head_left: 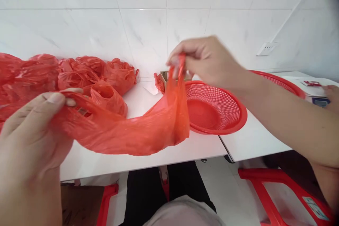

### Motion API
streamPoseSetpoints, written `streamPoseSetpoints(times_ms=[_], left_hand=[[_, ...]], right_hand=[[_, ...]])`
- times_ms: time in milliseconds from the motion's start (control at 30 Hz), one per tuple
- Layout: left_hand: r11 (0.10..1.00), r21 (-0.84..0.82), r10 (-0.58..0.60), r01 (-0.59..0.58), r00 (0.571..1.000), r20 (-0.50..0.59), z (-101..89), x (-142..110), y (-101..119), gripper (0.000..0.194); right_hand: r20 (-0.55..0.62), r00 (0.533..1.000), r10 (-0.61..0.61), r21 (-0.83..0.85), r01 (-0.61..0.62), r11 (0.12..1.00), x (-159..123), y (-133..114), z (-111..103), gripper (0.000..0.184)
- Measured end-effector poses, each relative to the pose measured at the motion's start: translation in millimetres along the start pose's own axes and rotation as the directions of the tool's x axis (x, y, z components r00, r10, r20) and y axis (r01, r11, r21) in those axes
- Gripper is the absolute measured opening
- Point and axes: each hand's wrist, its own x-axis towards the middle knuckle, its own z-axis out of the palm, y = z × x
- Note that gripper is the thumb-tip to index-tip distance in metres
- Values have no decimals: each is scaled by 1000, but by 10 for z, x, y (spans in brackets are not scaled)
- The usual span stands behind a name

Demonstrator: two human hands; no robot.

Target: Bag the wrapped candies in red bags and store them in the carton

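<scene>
A red plastic bag (132, 132) hangs stretched between my two hands over the front of the white table. My left hand (39, 127) pinches one end of it, thumb on top, at the left. Higher up and to the right, my right hand (201, 58) is closed on the bag's handles, slightly blurred. The bag sags in the middle; what lies inside it, if anything, cannot be made out. Behind it stands another red bag (108, 97) with its mouth open. An empty red mesh basket (212, 109) sits below my right forearm.
Several filled red bags (79, 70) line the wall at the left. A small cardboard box (164, 76) stands behind the basket. A second red basket (280, 81), a scale (320, 101) and another person's hand (332, 93) are at the right. A red stool (265, 174) is below.
</scene>
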Motion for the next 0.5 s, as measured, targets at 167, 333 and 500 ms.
streamPoseSetpoints(times_ms=[167, 333, 500], left_hand=[[991, 73, -119, 113, 990, 81, 291, -182, -41, 12], [971, -26, -237, 236, 971, -13, 354, -186, -173, 7], [986, -107, -139, 131, 988, -73, 250, -135, -282, 9]], right_hand=[[154, 984, -89, 108, 72, 992, 127, -185, 166, 24], [126, 987, -104, 171, 82, 982, 340, -227, 413, 23], [60, 991, -123, 215, 108, 971, 424, -107, 556, 20]])
